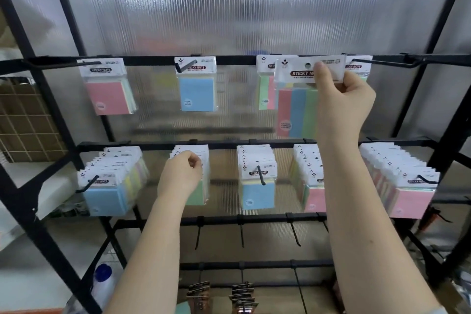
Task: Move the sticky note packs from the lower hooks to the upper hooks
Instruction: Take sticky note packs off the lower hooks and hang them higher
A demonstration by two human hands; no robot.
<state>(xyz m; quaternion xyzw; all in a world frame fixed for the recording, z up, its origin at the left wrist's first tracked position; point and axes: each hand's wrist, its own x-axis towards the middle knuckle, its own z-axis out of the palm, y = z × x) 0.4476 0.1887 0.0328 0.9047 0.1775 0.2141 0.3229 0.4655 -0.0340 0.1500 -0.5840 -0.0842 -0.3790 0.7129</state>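
My right hand pinches the header card of a striped pink, blue and green sticky note pack, held up in front of the upper bar near its third hook. A similar pack hangs just behind it. My left hand grips the front pack, a green one, on the second lower hook. The upper row also holds a pink pack, a blue pack and one at the far right. The lower bar carries several full hooks of packs.
The black metal rack stands against a ribbed translucent panel. Bare hooks stick out from a bar below the lower row. Binder clips hang at the bottom. A wire grid and a blue-capped bottle are at left.
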